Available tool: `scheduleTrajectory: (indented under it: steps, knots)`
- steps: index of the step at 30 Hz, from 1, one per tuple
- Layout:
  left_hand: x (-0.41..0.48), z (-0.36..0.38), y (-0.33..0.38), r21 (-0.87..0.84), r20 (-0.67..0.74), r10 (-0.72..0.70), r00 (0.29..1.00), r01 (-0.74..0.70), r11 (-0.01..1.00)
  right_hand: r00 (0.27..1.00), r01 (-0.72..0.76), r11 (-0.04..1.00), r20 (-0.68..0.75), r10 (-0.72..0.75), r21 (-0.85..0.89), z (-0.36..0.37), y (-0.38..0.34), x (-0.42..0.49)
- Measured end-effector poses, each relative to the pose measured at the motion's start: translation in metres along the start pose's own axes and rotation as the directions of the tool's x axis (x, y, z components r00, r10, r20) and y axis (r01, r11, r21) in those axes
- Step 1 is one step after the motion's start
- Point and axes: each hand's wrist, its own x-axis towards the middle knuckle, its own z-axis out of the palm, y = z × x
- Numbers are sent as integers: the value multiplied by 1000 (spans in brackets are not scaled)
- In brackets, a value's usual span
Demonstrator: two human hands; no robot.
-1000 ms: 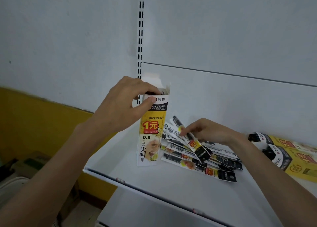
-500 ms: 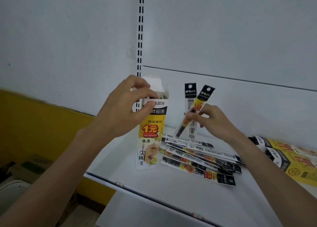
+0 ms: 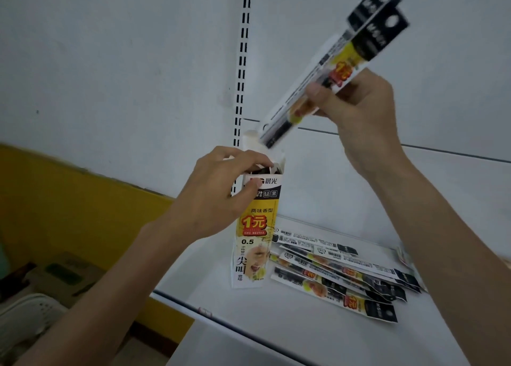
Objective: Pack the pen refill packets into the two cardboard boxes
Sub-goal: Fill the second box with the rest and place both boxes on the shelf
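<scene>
A tall yellow-and-white cardboard box stands upright on the white shelf, its top flap open. My left hand grips the box near its top, thumb on the front face. My right hand pinches two pen refill packets and holds them tilted above the box, their lower ends just over the opening. Several more refill packets lie fanned out flat on the shelf to the right of the box. The second box is out of view.
A slotted upright rail runs down the white back wall behind the box. The shelf's front edge is close below the box. Lower left, past a yellow wall, sit cartons and a white basket.
My right hand lifted two packets off the pile and swung them up and over the box opening. The left hand kept holding the box. The camera view moved closer.
</scene>
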Motion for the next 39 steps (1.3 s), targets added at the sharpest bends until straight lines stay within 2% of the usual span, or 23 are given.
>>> scheduleTrajectory:
  steps: [3, 6, 8, 10, 12, 16, 19, 20, 21, 22, 23, 25, 26, 27, 28, 31, 35, 39]
  knots:
    - [1, 0, 3, 1, 22, 35, 999, -35, 999, 966, -118, 985, 216, 144, -127, 6, 8, 1]
    - [2, 0, 2, -9, 25, 30, 999, -29, 1000, 861, -208, 909, 374, 345, -361, 10, 20, -4]
    - [3, 1, 0, -14, 17, 40, 999, -40, 999, 811, -281, 900, 419, 408, -333, 12, 26, -10]
    - [3, 2, -2, -11, 15, 66, 998, -66, 998, 855, -360, 918, 334, 396, -166, 9, 26, -9]
    - [2, 4, -6, -12, 9, 73, 997, -73, 997, 912, -330, 942, 233, 336, -67, 6, 25, -7]
    - [1, 7, -12, 45, -80, 153, 985, -150, 988, 899, -241, 945, 315, 303, -220, 7, 26, -13]
    - [1, 12, -16, 18, -110, 129, 986, -128, 992, 942, -266, 944, 156, 298, -193, 2, 31, -19]
    - [0, 13, -16, 0, -113, 107, 988, -108, 994, 947, -281, 936, 99, 307, -214, -3, 35, -22]
    - [0, 15, -17, -8, -120, 89, 989, -90, 996, 941, -284, 904, 85, 326, -319, -8, 41, -27]
    - [0, 16, -17, -5, -131, 74, 989, -75, 997, 913, -267, 815, 135, 384, -514, -16, 50, -32]
    - [0, 16, -17, 1, -139, 61, 988, -61, 998, 841, -219, 672, 212, 497, -708, -23, 61, -39]
    - [1, 18, -17, 17, -137, 58, 989, -56, 998, 579, -116, 408, 272, 769, -906, -37, 86, -60]
    - [2, 19, -17, 43, -138, 72, 988, -67, 997, 474, -117, 344, 252, 844, -932, -42, 96, -71]
    - [2, 20, -17, 72, -139, 86, 986, -77, 994, 419, -148, 316, 230, 878, -937, -46, 104, -80]
    - [2, 20, -15, 88, -142, 86, 986, -74, 993, 407, -176, 312, 220, 887, -934, -49, 109, -86]
    - [5, 17, -10, 67, -138, 18, 990, -8, 998, 432, -217, 331, 214, 876, -918, -54, 120, -95]
    - [8, 16, -10, 82, -140, 20, 990, -9, 997, 487, -260, 394, 233, 842, -882, -60, 123, -97]
    - [7, 17, -15, 113, -156, 114, 981, -97, 989, 643, -330, 539, 234, 729, -775, -64, 118, -93]
